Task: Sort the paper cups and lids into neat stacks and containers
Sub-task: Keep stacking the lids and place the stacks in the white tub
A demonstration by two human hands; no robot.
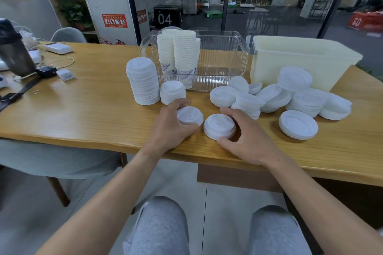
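Two bare hands work near the front edge of the wooden surface. The left hand curls its fingers round a small stack of white plastic lids, gripping it. The right hand cups thumb and fingers about a second small white lid stack just beside the first. Behind them stand a tall neat column of white lids and a short one, touching the clear ribbed plastic container holding stacked white paper cups. Loose lid piles lie before a cream plastic tub.
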